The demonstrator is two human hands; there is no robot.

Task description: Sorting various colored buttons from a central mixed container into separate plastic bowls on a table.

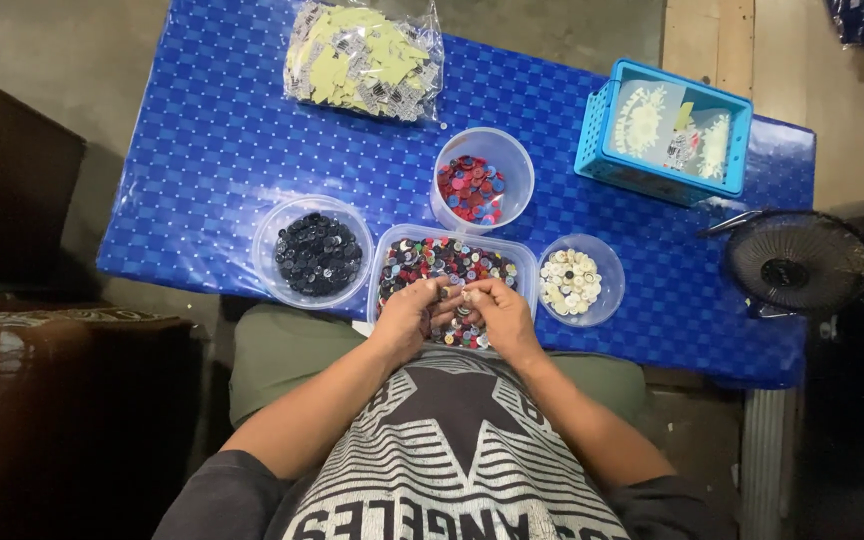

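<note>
left hand (407, 318) | right hand (497, 312) | grips pinched together over mixed-button tub (522, 262) (contents unclear)

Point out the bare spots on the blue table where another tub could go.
Free: the left part of the blue table, beside the bag of yellow pieces; also between the blue basket and white-button bowl. Crowded: around the mixed-button tray.

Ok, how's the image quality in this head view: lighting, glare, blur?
Head view: blue tablecloth evenly lit with mild sheen; glare on the plastic bag; both hands sharp over the mixed-button tub; floor edges dark; slight wide-angle bending.
</note>
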